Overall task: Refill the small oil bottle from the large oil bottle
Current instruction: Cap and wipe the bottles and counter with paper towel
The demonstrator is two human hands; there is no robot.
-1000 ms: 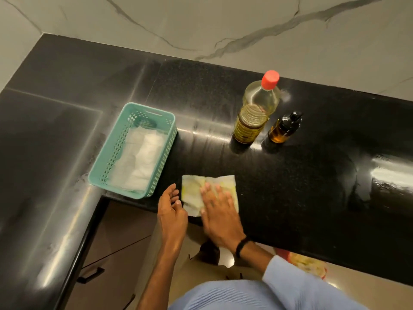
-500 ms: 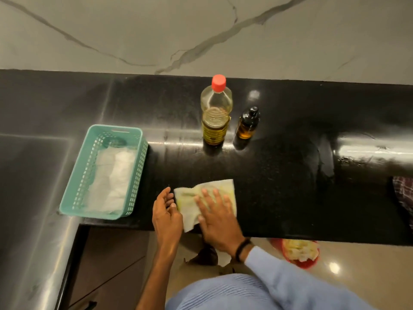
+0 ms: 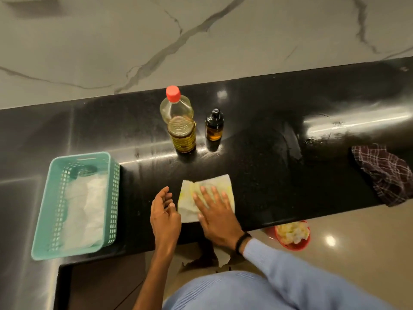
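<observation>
The large oil bottle point(image 3: 180, 121), clear plastic with a red cap and oil in its lower half, stands upright on the black counter point(image 3: 268, 180). Just to its right stands the small dark amber bottle point(image 3: 214, 126) with a black pump top. Nearer the front edge lies an oil-stained paper towel point(image 3: 214, 186). My right hand point(image 3: 215, 211) presses flat on the towel with straight fingers. My left hand point(image 3: 164, 214) rests beside the towel's left edge, fingers loosely curled, holding nothing.
A teal plastic basket point(image 3: 78, 204) with white paper towels stands at the left. A dark checked cloth point(image 3: 384, 173) lies at the right edge of the counter. On the floor below sits a red bowl point(image 3: 292, 236) of crumpled paper. A marble wall rises behind the counter.
The camera view has swung to the right, bringing the checked cloth into sight. My right hand keeps pressing the paper towel; my left hand has drawn slightly away from its edge.
</observation>
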